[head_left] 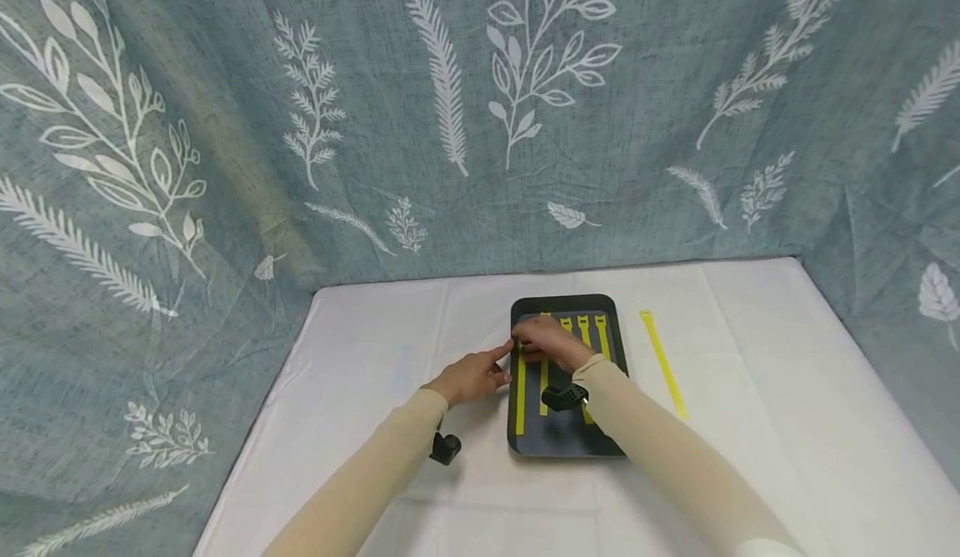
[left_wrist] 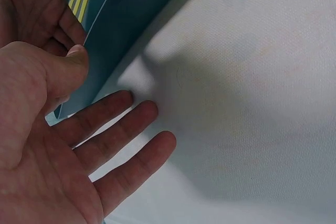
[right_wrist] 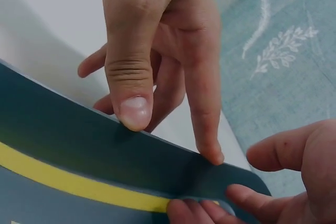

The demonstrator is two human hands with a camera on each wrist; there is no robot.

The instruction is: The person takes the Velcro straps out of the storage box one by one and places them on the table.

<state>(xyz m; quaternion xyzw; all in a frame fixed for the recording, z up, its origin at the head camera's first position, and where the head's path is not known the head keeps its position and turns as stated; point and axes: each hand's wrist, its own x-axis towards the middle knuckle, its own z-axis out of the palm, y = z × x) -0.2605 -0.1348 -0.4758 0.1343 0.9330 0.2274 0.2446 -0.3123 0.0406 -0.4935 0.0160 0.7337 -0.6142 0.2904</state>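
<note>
A black tray (head_left: 562,300) with rounded corners holds several yellow cable straps, laid lengthwise side by side. My right hand (head_left: 551,338) reaches over the tray to its upper left. Its fingertips pinch the top end of the leftmost yellow cable strap (right_wrist: 79,184), which lies along the tray's left wall. Outside that wall is my left hand (head_left: 468,376). In the right wrist view its thumb and index fingertip touch the tray's rim, set apart from each other. The left wrist view shows its other fingers (left_wrist: 123,156) spread out over the cloth.
One more yellow strap (head_left: 663,365) lies on the white cloth (head_left: 757,332), right of the tray. A dark wrist camera (head_left: 564,397) on my right wrist overlaps the middle straps. A blue-green leaf-patterned curtain (head_left: 465,215) stands behind the table.
</note>
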